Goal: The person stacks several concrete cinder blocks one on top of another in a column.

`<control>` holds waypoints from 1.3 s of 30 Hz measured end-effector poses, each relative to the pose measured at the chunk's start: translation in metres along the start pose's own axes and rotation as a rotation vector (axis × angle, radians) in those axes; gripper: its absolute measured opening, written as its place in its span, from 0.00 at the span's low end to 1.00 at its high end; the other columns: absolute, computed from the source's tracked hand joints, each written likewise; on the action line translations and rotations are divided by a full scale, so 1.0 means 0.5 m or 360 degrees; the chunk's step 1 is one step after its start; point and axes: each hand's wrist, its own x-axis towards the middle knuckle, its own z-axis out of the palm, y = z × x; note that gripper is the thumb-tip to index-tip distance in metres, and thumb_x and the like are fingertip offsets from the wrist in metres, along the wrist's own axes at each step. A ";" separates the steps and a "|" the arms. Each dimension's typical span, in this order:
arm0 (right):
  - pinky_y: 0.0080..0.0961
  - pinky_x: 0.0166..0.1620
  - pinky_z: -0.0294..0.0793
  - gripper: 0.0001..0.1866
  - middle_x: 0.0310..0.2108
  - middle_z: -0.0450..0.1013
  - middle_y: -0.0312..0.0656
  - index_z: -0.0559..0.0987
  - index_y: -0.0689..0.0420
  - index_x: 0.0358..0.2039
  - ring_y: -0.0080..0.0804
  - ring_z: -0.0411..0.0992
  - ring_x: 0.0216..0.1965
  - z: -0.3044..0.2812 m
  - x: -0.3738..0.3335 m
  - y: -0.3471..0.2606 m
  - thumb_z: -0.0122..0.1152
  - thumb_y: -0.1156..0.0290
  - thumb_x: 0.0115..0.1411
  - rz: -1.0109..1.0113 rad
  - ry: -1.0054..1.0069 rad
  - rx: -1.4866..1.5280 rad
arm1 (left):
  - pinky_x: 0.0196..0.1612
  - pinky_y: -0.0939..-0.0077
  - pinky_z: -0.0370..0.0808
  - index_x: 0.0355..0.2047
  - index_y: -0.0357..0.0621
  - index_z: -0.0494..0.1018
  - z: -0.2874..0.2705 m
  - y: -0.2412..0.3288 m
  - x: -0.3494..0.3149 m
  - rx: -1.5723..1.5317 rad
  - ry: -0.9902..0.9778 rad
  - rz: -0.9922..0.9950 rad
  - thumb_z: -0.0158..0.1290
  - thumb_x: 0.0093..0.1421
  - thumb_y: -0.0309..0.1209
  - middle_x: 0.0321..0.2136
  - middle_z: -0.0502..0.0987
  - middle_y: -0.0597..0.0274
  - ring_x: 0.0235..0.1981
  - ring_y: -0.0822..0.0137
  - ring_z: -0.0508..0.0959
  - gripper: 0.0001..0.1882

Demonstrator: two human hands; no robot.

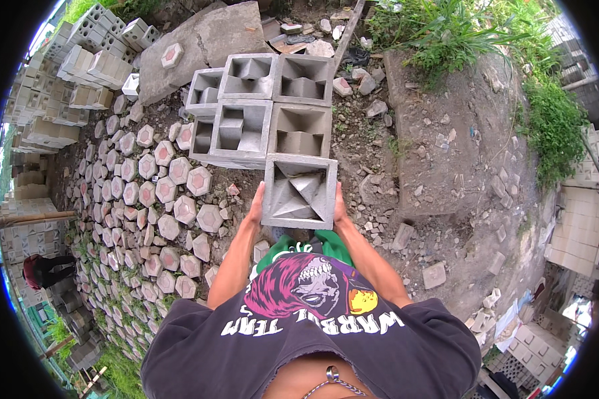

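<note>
A square grey concrete breeze block (293,193) with slanted, pyramid-like webs inside is between my two hands, in front of my body. My left hand (256,205) presses on its left side, the fingers partly hidden along that wall. On the opposite side my right hand (340,206) grips it the same way. Its far edge meets or overlaps the near edge of a group of similar breeze blocks (271,126); whether it rests on anything I cannot tell. Those blocks stand close together in rows, their hollow faces turned up.
Hexagonal pavers (169,227) lie across the ground to the left. Beyond the blocks is a cracked concrete slab (206,43). Rubble (377,108) and a raised slab (446,166) lie to the right. Stacked blocks (46,126) line the far left, near another person (46,271).
</note>
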 end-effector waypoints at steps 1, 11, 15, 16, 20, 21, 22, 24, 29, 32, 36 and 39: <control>0.33 0.57 0.64 0.41 0.53 0.65 0.43 0.61 0.57 0.61 0.36 0.65 0.52 0.006 0.002 0.005 0.27 0.34 0.64 -0.0004 0.0068 0.0008 | 0.63 0.65 0.60 0.63 0.37 0.56 -0.008 -0.002 0.002 -0.0017 -0.0017 0.0002 0.29 0.66 0.59 0.59 0.65 0.50 0.59 0.57 0.67 0.40; 0.33 0.61 0.61 0.41 0.58 0.63 0.47 0.58 0.62 0.63 0.38 0.63 0.58 0.007 -0.019 -0.031 0.27 0.37 0.66 0.0258 0.0298 -0.0415 | 0.61 0.65 0.63 0.63 0.37 0.55 0.005 0.004 0.004 0.0117 0.0158 -0.0006 0.32 0.63 0.62 0.59 0.65 0.50 0.58 0.57 0.67 0.42; 0.31 0.59 0.62 0.42 0.56 0.65 0.46 0.58 0.61 0.63 0.35 0.64 0.56 0.041 -0.046 -0.032 0.30 0.35 0.65 0.0053 0.0411 -0.0634 | 0.60 0.68 0.63 0.62 0.36 0.58 -0.032 0.000 0.006 -0.0126 0.0157 -0.0104 0.44 0.64 0.52 0.57 0.67 0.51 0.56 0.60 0.69 0.36; 0.31 0.61 0.60 0.42 0.58 0.62 0.49 0.54 0.62 0.64 0.36 0.63 0.58 0.043 -0.046 -0.036 0.40 0.40 0.62 0.0070 0.0447 -0.0827 | 0.58 0.68 0.65 0.61 0.36 0.59 -0.019 0.017 0.009 0.0277 0.0195 -0.0073 0.50 0.60 0.46 0.55 0.69 0.51 0.54 0.60 0.71 0.35; 0.29 0.61 0.58 0.51 0.60 0.60 0.53 0.45 0.64 0.67 0.39 0.61 0.59 0.056 -0.045 -0.030 0.64 0.55 0.53 0.0083 0.0518 -0.1185 | 0.52 0.70 0.69 0.58 0.35 0.60 0.016 0.034 0.009 0.0568 0.0318 0.0078 0.58 0.52 0.31 0.49 0.72 0.53 0.48 0.63 0.74 0.34; 0.29 0.60 0.60 0.52 0.59 0.62 0.52 0.45 0.63 0.67 0.39 0.63 0.58 0.052 -0.040 -0.033 0.67 0.61 0.51 0.0033 0.0553 -0.1174 | 0.52 0.71 0.69 0.58 0.35 0.60 0.015 0.036 0.015 0.0596 0.0322 0.0081 0.57 0.52 0.30 0.49 0.72 0.53 0.47 0.64 0.74 0.34; 0.29 0.60 0.60 0.52 0.59 0.62 0.52 0.45 0.63 0.67 0.39 0.63 0.58 0.052 -0.038 -0.030 0.67 0.61 0.51 0.0032 0.0546 -0.1183 | 0.52 0.71 0.69 0.58 0.35 0.60 0.012 0.037 0.013 0.0589 0.0326 0.0089 0.57 0.52 0.30 0.49 0.72 0.53 0.47 0.64 0.74 0.34; 0.28 0.54 0.67 0.48 0.54 0.67 0.50 0.49 0.60 0.67 0.37 0.68 0.52 0.050 -0.041 -0.022 0.64 0.69 0.48 -0.0001 0.0480 -0.1081 | 0.52 0.71 0.68 0.59 0.37 0.60 0.005 0.033 0.013 0.0549 0.0326 0.0073 0.55 0.51 0.29 0.48 0.73 0.54 0.47 0.64 0.73 0.33; 0.27 0.45 0.72 0.43 0.43 0.71 0.46 0.57 0.58 0.64 0.33 0.71 0.40 0.074 -0.051 -0.044 0.57 0.75 0.43 0.0014 0.0609 -0.1035 | 0.52 0.72 0.67 0.59 0.37 0.59 -0.030 0.002 0.032 0.0781 0.0339 0.0137 0.53 0.51 0.28 0.48 0.72 0.53 0.47 0.65 0.71 0.34; 0.26 0.42 0.72 0.39 0.37 0.71 0.42 0.62 0.58 0.60 0.30 0.70 0.35 0.091 -0.076 -0.048 0.56 0.76 0.41 0.0058 0.0723 -0.0984 | 0.54 0.71 0.67 0.62 0.39 0.56 -0.043 -0.002 0.038 0.0823 0.0241 0.0130 0.54 0.50 0.30 0.50 0.72 0.50 0.49 0.61 0.71 0.38; 0.25 0.41 0.71 0.38 0.36 0.71 0.41 0.65 0.59 0.57 0.29 0.70 0.36 0.129 -0.094 -0.053 0.56 0.77 0.40 -0.0081 0.0828 -0.0918 | 0.57 0.70 0.64 0.64 0.34 0.52 -0.036 0.022 0.031 0.1009 0.0165 0.0248 0.54 0.51 0.32 0.55 0.68 0.43 0.55 0.56 0.69 0.40; 0.25 0.41 0.71 0.37 0.36 0.71 0.41 0.65 0.59 0.57 0.29 0.70 0.35 0.140 -0.084 -0.068 0.56 0.77 0.39 -0.0032 0.0872 -0.0937 | 0.60 0.68 0.61 0.63 0.31 0.53 -0.015 0.057 0.036 0.1065 0.0254 0.0355 0.56 0.57 0.41 0.57 0.65 0.37 0.60 0.52 0.66 0.41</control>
